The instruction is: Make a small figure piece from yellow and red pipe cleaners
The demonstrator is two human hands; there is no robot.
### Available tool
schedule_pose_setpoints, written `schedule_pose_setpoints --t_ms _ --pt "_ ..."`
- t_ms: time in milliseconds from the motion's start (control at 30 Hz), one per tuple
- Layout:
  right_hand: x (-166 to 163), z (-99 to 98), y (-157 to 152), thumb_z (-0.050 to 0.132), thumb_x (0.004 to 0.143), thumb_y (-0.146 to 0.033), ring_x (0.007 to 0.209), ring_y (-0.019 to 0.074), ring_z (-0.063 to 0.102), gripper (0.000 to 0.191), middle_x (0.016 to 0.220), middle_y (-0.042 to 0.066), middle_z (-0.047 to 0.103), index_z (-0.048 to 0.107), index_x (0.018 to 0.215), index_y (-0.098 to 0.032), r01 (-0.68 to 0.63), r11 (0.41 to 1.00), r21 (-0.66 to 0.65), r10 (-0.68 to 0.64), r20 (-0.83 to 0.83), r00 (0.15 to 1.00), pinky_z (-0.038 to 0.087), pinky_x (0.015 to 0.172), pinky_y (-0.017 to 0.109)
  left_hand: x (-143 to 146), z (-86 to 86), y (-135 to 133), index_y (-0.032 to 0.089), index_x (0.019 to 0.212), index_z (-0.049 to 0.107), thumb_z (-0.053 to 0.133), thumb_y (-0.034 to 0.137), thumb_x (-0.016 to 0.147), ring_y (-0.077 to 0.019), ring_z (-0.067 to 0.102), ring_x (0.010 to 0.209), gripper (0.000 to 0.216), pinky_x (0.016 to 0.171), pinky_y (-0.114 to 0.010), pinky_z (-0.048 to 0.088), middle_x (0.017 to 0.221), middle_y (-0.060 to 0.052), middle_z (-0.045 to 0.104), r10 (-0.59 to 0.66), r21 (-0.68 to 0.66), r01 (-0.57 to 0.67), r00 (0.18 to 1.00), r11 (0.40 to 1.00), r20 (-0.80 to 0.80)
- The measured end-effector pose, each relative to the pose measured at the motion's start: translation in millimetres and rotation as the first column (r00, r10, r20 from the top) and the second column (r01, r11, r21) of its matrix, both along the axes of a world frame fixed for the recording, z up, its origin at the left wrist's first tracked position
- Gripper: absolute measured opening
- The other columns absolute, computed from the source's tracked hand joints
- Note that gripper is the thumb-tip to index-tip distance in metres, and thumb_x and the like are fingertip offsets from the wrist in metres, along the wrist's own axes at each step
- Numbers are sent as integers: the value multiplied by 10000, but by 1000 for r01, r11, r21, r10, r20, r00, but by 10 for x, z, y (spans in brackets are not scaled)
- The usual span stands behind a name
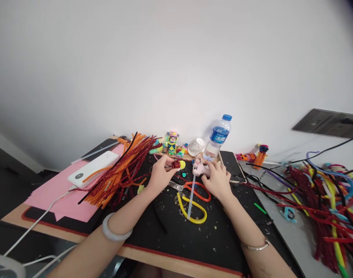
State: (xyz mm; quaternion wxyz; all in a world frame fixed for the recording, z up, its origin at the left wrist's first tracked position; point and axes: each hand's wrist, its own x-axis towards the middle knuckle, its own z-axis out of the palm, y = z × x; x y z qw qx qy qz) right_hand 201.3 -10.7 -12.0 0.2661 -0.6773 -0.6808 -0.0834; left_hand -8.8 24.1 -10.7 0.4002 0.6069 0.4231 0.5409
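Observation:
Between the fingertips of my left hand (161, 172) is a small dark-red and yellow fuzzy piece (179, 165), perhaps made of pipe cleaner. My right hand (218, 178) is wrapped round a pale pink glue gun (200, 169), its nozzle end toward the wall. A translucent glue stick (191, 199) sticks out of its back toward me. Below both hands lie scissors with one orange handle (203, 192) and one yellow handle (205, 216); the glue stick crosses over them.
Orange and dark-red pipe cleaners (115, 175) lie left, over pink sheets (57, 193) and a white power bank (93, 170). Along the wall stand a colourful figurine (172, 143), a paper cup (196, 147) and a water bottle (218, 139). More pipe cleaners (318, 208) lie right.

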Motion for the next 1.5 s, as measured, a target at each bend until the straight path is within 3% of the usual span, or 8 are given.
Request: schedule_pose_setpoints --t_ms 100,200,333,500,733,1033,1500 --pt "-107 96 -78 467 787 -237 1031 284 473 366 1105 106 561 486 1150 -197 -183 977 112 193 -86 977 347 847 426 5 17 -36 164 741 543 665 184 658 -166 625 805 148 744 -324 545 824 -24 617 -63 66 68 995 996 -72" --pt "-234 148 -142 436 838 -232 952 245 503 262 1018 97 579 477 1091 -175 -346 932 104 356 -92 930 343 827 377 16 33 -77 172 764 572 618 166 701 -164 622 818 79 761 -310 536 854 -29 621 -161 126 183 972 975 -169" --pt "-340 112 -159 392 872 -218 779 209 504 117 809 54 558 495 913 -179 -384 921 70 389 -74 918 347 717 327 22 41 -109 188 801 579 556 122 741 -174 603 847 92 768 -305 515 864 -39 606 -194 203 270 925 941 -328" --pt "-341 68 -136 335 888 -183 711 192 487 174 760 52 553 504 849 -179 -369 925 96 376 -79 923 329 637 295 12 63 -117 200 781 564 524 88 756 -189 573 886 121 815 -327 467 857 -44 604 -156 264 316 858 911 -489" --pt "-333 55 -147 348 866 -158 648 179 469 154 719 43 540 493 820 -182 -363 926 103 372 -91 924 325 602 284 21 36 -107 197 778 589 573 116 726 -175 582 797 97 738 -294 478 831 -31 616 -130 244 261 884 934 -448" --pt "-367 22 -143 355 859 -148 642 179 464 141 694 33 522 470 788 -187 -372 927 46 374 -115 920 327 599 280 38 35 -120 186 762 600 618 155 695 -163 627 751 75 712 -283 533 796 -21 634 -159 159 205 952 966 -263" --pt "-401 -42 -157 354 863 -139 644 170 453 117 701 21 509 418 781 -192 -438 899 -14 430 -168 887 321 600 262 52 58 -139 155 766 560 678 154 647 -166 666 752 167 728 -293 560 772 -27 665 -151 47 166 960 985 -236"
